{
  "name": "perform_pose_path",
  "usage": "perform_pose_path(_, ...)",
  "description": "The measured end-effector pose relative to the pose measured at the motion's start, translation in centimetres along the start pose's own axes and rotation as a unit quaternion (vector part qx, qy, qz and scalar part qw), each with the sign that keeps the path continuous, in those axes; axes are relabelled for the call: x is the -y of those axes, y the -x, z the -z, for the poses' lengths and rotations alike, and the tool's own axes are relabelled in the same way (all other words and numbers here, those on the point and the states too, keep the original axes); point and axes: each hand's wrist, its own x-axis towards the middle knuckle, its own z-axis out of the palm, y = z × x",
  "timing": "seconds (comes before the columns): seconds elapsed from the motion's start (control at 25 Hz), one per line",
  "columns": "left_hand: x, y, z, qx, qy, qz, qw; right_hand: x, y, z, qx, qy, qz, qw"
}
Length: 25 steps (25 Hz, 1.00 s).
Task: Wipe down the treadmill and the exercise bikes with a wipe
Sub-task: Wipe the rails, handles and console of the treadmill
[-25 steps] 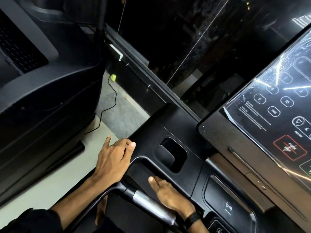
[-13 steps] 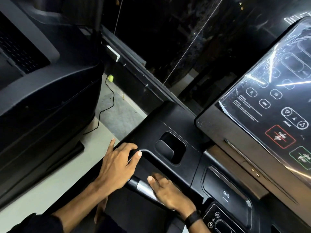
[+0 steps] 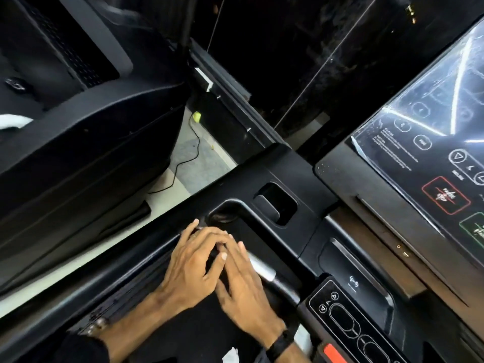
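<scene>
Both hands are held close together at the lower centre, the fingers overlapping. The left hand is spread palm down, fingers slightly bent, the forearm reaching in from the lower left out of a dark sleeve. The right hand is laid flat, fingers straight, a black band worn at its wrist.

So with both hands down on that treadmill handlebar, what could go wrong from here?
1. No wipe shows under the left hand or right hand on the handlebar, so the bar may only get rubbed bare-handed.
2. The small control panel sits close beside the right hand; a slip could press a button.
3. The touchscreen already shows streaks, so careless wiping might smear it more.
</scene>
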Motion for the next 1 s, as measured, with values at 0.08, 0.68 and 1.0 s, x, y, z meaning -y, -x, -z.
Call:
perform_pose_path(0.08,-0.7,3.2,-0.4,-0.019,0.004,0.016,1.0,0.0,2.0,-1.5,-0.021,-0.02,0.038,0.999)
perform_pose_path(0.68,-2.3,30.2,-14.1,0.284,-0.152,0.169,0.932,-9.8,28.1,-20.0,0.171,-0.07,-0.216,0.959)
perform_pose_path(1.0,10.5,41.1,-29.0,0.407,-0.14,0.186,0.883,-22.9,34.0,-39.0,0.219,-0.072,-0.384,0.894)
